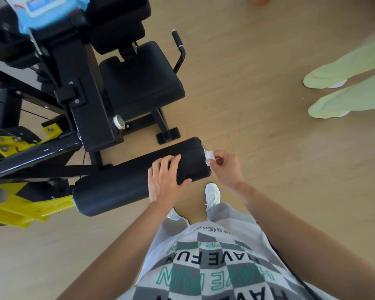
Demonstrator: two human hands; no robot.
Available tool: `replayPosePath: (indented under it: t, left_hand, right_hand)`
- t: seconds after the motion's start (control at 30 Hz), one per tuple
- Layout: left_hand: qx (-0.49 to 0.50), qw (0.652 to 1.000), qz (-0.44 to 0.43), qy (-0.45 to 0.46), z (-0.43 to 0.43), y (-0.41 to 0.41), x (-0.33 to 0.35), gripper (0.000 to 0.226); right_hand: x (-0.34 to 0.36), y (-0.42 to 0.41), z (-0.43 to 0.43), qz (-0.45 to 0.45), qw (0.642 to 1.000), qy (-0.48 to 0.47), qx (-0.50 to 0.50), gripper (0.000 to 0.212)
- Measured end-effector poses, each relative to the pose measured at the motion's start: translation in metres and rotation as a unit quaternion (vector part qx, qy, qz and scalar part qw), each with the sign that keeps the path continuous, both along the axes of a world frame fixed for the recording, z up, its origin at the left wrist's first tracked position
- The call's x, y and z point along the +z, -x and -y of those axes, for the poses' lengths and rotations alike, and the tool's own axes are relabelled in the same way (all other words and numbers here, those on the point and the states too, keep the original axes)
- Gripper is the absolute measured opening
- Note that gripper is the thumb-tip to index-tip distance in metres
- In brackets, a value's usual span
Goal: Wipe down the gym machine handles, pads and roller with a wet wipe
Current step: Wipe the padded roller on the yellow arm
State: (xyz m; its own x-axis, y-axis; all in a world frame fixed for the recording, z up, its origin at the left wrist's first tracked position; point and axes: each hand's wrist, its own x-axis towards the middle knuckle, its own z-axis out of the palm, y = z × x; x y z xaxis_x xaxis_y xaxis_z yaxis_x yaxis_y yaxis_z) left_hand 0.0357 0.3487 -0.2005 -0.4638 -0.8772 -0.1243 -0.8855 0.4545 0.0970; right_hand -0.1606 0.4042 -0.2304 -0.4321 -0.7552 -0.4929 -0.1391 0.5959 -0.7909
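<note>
Padding on the leg roller (136,180) was black with a fine carbon-weave texture, a long cylinder lying across the lower middle of the view, fixed at its left end to a glossy yellow steel bracket (24,210). The left hand (164,180) lay over the roller near its right end, fingers spread and curled around the curve, gripping it. The right hand (225,167) was at the flat end cap, its thumb and fingertips pinching a small crumpled white wet wipe (210,157) that touched the roller's end edge. Behind the roller stood the machine's square black vinyl seat pad (141,83), smooth and slightly domed, with a curved black side handle (180,50) rising just beside it. A blue soft pack of wipes (50,9) rested on top of the black frame at the upper left. Pale wood-look planks made up the floor (247,83). Another person's light green trouser legs (346,87) stood well apart, at the right.
</note>
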Motion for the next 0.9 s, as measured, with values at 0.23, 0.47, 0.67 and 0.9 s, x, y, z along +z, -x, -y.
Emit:
replayPosePath:
  t: [0.23, 0.47, 0.67, 0.9]
  left_hand:
    - [-0.010, 0.999, 0.004, -0.047, -0.011, -0.008, -0.008, 0.093]
    - [-0.011, 0.992, 0.084, -0.096, 0.017, 0.000, -0.005, 0.113]
    - [0.014, 0.999, 0.018, -0.041, -0.003, -0.016, -0.001, 0.088]
    - [0.022, 0.997, 0.010, -0.069, -0.018, -0.018, -0.016, 0.107]
  right_hand:
    - [-0.021, 0.001, -0.032, -0.055, 0.993, -0.073, 0.078, 0.017]
    - [0.000, 0.004, -0.009, -0.049, 0.998, 0.003, 0.026, 0.011]
    - [-0.003, -0.006, -0.012, -0.103, 0.991, -0.009, 0.090, 0.035]
    - [0.001, -0.003, -0.019, -0.120, 0.985, -0.047, 0.110, 0.050]
